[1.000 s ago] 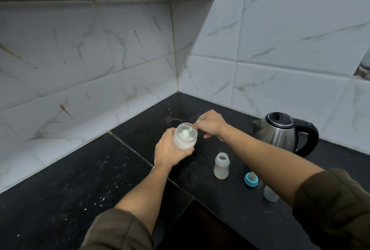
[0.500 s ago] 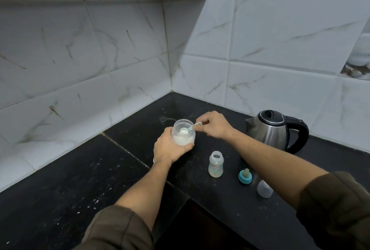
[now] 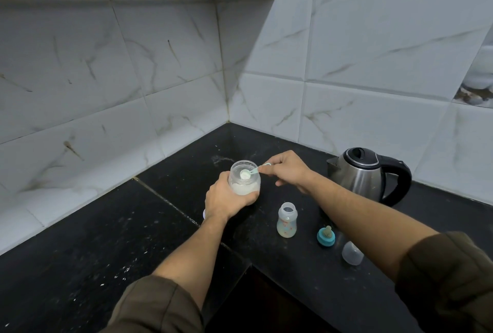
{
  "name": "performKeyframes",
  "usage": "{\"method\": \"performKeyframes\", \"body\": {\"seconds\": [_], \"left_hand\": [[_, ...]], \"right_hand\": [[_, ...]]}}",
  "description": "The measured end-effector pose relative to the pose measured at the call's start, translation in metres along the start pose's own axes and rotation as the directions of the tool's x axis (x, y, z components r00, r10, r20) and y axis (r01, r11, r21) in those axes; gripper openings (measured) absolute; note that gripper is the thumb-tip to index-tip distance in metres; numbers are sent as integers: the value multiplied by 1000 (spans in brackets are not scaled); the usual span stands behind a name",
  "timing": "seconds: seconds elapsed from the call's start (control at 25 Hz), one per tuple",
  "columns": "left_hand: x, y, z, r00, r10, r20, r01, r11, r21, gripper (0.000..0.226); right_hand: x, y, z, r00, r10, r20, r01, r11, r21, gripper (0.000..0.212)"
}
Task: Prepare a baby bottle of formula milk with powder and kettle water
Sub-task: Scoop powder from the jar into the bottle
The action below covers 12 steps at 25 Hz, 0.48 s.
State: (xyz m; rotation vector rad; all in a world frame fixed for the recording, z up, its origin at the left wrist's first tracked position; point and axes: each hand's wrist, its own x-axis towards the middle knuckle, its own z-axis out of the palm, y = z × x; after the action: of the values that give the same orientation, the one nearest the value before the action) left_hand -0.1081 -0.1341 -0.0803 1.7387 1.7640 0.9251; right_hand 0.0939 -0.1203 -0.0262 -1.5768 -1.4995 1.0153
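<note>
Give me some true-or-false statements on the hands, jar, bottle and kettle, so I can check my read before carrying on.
1. The left hand grips the powder jar. True.
2. The right hand pinches a scoop loaded with powder at the jar's mouth. True.
3. The baby bottle has its teat screwed on. False: it stands open, and the teat ring sits apart on the counter.
4. The kettle has its lid flipped open. False: the lid is shut.
5. A clear cap lies on the counter next to the teat ring. True.
</note>
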Motion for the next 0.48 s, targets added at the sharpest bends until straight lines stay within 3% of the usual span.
{"method": "performKeyframes", "body": {"seconds": [0.28, 0.48], "left_hand": [[-7, -35, 14, 984, -77, 161, 84, 996, -37, 93], [-14, -54, 24, 966, -114, 234, 127, 991, -42, 91]], "right_hand": [[1, 10, -3, 947, 318, 49, -320, 915, 246, 17], [-2, 21, -6, 920, 382, 86, -388, 861, 329, 12]]}}
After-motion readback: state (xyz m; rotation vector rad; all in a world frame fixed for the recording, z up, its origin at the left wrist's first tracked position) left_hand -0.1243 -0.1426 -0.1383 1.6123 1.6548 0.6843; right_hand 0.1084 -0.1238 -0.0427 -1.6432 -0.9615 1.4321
